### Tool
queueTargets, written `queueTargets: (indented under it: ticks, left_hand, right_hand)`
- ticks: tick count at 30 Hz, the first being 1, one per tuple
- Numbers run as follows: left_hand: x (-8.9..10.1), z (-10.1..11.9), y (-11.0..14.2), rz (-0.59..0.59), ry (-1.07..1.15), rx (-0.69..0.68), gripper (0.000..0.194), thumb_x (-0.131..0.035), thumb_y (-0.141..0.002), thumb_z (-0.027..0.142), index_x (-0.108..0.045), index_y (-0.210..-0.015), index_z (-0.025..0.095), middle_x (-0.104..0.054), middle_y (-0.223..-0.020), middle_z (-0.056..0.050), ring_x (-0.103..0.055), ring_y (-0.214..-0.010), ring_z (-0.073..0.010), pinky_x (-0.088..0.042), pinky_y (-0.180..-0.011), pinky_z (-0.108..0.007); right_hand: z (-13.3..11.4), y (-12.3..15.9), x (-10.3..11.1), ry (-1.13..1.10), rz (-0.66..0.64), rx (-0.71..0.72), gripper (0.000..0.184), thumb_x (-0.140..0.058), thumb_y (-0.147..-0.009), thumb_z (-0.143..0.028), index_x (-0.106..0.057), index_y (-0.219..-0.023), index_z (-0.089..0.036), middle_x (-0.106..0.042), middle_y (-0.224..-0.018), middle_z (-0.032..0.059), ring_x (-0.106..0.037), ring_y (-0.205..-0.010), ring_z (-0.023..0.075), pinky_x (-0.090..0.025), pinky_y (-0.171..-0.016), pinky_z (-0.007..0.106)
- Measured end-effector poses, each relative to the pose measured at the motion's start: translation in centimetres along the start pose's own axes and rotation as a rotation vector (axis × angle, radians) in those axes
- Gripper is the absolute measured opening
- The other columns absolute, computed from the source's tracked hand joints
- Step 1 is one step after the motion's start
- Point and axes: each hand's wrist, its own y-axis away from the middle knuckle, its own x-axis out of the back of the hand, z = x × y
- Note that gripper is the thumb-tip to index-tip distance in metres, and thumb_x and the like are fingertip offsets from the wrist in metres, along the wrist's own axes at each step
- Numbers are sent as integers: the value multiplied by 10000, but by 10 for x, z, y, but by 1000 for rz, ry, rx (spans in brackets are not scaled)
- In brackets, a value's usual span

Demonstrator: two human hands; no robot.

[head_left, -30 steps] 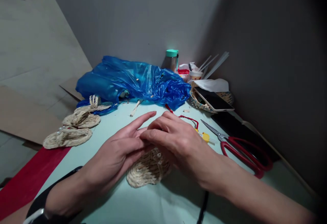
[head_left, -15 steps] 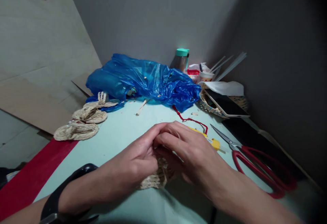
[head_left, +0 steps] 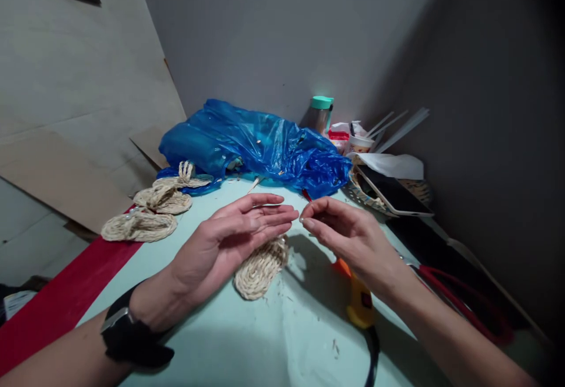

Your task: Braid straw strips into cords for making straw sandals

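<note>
My left hand [head_left: 241, 228] is held palm up with its fingers stretched out, above a small woven straw sandal [head_left: 258, 275] that lies on the table. Facing its fingertips, my right hand [head_left: 348, 231] pinches a tiny white bead [head_left: 301, 220] between thumb and forefinger. Part of the sandal is hidden behind my left fingers. Below my right hand lies a yellow and orange glue gun [head_left: 361, 304] with a black cord, partly covered by the hand.
More straw sandals [head_left: 139, 226] lie at the left. A blue plastic bag [head_left: 251, 145] covers the back of the table. On the right are a basket with a phone [head_left: 392, 189] on it and red-handled scissors [head_left: 459, 298], partly behind my right arm. A bottle [head_left: 320, 116] stands behind.
My hands have parted from above the sandal. The left has opened palm up, and the right has drawn back to the right, pinching the bead. The sandal and glue gun now show more.
</note>
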Motion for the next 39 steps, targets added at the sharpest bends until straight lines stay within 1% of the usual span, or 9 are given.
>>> queueTargets:
  ticks: [4, 7, 11, 16, 21, 28, 31, 33, 39]
  left_hand:
    - [-2, -1, -8, 111, 24, -50, 282, -456, -814, 4, -628, -1029, 67, -661, -1121, -167, -618, -1090, -250, -523, -913, -319]
    - [5, 6, -10, 206, -91, -94, 254, -461, -802, 19, -644, -948, 118, -675, -982, -88, -631, -714, -108, -511, -589, -178]
    - [27, 13, -7, 317, -762, -173, 159, -506, -835, 164, -621, -944, 169, -623, -865, -21, -434, -513, -75, -347, -448, -195]
    - [48, 8, -6, 104, -1454, 77, 389, -599, -797, 310, -580, -1171, 203, -609, -926, -32, -516, -704, -165, -403, -636, -279]
    - [49, 6, -11, 89, -1401, 62, 399, -652, -771, 301, -599, -1157, 217, -585, -875, -13, -471, -662, -147, -371, -616, -271]
    - [54, 17, -11, 178, -401, -48, 167, -590, -839, 214, -657, -981, 156, -574, -899, -41, -366, -555, -59, -308, -510, -193]
    - [59, 18, -14, 204, -232, -87, 136, -565, -837, 169, -651, -937, 138, -542, -824, -21, -297, -508, -41, -251, -466, -183]
    - [61, 16, -15, 216, -349, -72, 139, -567, -838, 197, -643, -947, 154, -553, -825, -14, -302, -508, -47, -244, -468, -189]
    - [57, 6, -12, 109, -1324, -18, 193, -579, -831, 273, -675, -979, 194, -629, -916, -21, -487, -690, -133, -375, -628, -258]
  right_hand:
    - [3, -1, -5, -51, -27, -47, 104, -538, -899, -264, -559, -849, -175, -634, -982, 54, -596, -849, 150, -471, -721, 254]
    - [2, 1, -9, -77, -100, -47, 84, -518, -905, -235, -547, -853, -175, -644, -1067, 79, -609, -957, 172, -472, -835, 306]
    - [7, 1, -11, -62, -104, -62, 46, -521, -893, -211, -548, -881, -175, -656, -907, 50, -627, -851, 170, -484, -774, 306]
    - [16, -1, -9, -46, -48, -64, 35, -555, -863, -209, -568, -842, -185, -598, -786, 5, -567, -720, 137, -452, -662, 252]
    - [18, -1, -9, -100, -47, -94, 37, -569, -865, -228, -570, -846, -196, -598, -784, -6, -562, -710, 125, -436, -652, 234]
    - [17, -3, -9, -195, 6, -228, 134, -641, -823, -307, -572, -829, -192, -612, -764, -5, -577, -689, 118, -445, -641, 217]
    - [16, -3, -10, -217, 6, -237, 139, -649, -818, -313, -575, -838, -197, -609, -766, -8, -570, -690, 116, -448, -647, 215]
    - [15, -2, -12, -222, 2, -240, 136, -649, -817, -312, -575, -845, -201, -604, -779, -7, -565, -698, 117, -451, -656, 217]
    - [11, -1, -14, -198, 2, -250, 143, -644, -809, -334, -581, -819, -206, -585, -757, 4, -555, -691, 138, -450, -633, 228]
